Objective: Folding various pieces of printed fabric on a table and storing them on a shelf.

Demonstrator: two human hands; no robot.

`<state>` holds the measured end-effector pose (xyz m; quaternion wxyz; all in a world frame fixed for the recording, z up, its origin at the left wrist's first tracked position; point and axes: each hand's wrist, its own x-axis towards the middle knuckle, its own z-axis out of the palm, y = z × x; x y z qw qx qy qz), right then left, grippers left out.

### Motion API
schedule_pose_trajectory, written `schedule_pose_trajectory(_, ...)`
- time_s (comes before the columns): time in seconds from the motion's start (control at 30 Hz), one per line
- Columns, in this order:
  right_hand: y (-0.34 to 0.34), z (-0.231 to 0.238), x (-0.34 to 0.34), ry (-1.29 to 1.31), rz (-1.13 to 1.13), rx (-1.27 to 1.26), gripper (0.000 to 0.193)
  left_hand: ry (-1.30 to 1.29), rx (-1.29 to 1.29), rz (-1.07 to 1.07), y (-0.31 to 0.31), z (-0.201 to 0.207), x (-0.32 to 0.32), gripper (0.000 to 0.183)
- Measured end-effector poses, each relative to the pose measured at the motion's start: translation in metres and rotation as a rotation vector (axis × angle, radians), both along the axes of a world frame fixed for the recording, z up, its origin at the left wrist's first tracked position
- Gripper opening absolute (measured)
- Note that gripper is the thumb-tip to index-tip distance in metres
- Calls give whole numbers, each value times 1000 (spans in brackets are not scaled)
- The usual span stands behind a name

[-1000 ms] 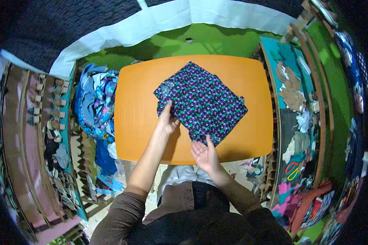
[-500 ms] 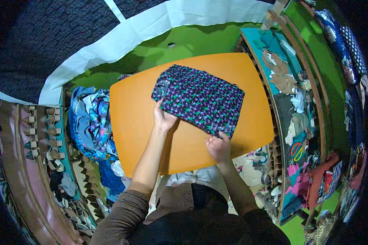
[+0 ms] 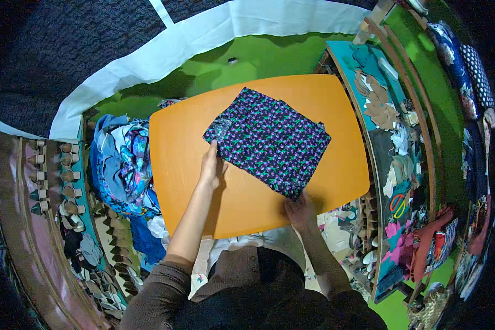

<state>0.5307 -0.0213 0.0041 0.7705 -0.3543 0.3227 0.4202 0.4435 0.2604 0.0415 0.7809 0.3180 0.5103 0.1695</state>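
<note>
A folded piece of dark cloth (image 3: 267, 143) with a purple flower and green leaf print is held over the orange table (image 3: 176, 154), tilted with one corner toward me. Near its left corner lies a shiny, clear-looking patch (image 3: 221, 128). My left hand (image 3: 210, 168) grips that left edge, thumb on top and the other fingers partly hidden beneath. At the near corner, my right hand (image 3: 299, 211) is closed on the cloth, its fingertips partly hidden.
Bundled blue patterned fabric (image 3: 124, 165) lies left of the table. Shelves with shoe-shaped pieces (image 3: 71, 176) stand farther left. On the right, a long teal bench (image 3: 344, 55) carries scraps and scissors with red and yellow-green handles (image 3: 398, 205). A white-edged dark sheet (image 3: 143, 60) hangs beyond.
The cloth has turned clockwise a little, its near corner coming closer to me. My right hand has moved down with that corner; my left hand has shifted slightly left and nearer.
</note>
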Motion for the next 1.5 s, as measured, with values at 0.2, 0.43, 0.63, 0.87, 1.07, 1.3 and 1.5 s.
schedule_pose_trajectory(0.2,45,67,26,-106,598,125,35,-54,97,62,29,-27,17,12)
schedule_pose_trajectory(0.43,48,40,-35,133,940,166,28,695,1332,-26,2,-1,16,47)
schedule_pose_trajectory(0.63,105,65,16,-1916,693,-528,38,728,1588,-541,-89,2,-11,52)
schedule_pose_trajectory(0.87,128,32,96,-2588,1513,-298,51,858,1595,-701,-91,-20,-16,54)
schedule_pose_trajectory(1.07,155,16,107,-2182,862,-1117,43,848,1604,-683,-90,-20,-18,55)
schedule_pose_trajectory(1.3,192,1,165,-1722,1079,-1303,44,753,1587,-725,-94,-15,-4,56)
schedule_pose_trajectory(1.5,223,26,120,-2599,1493,-45,42,674,1599,-796,-59,7,8,57)
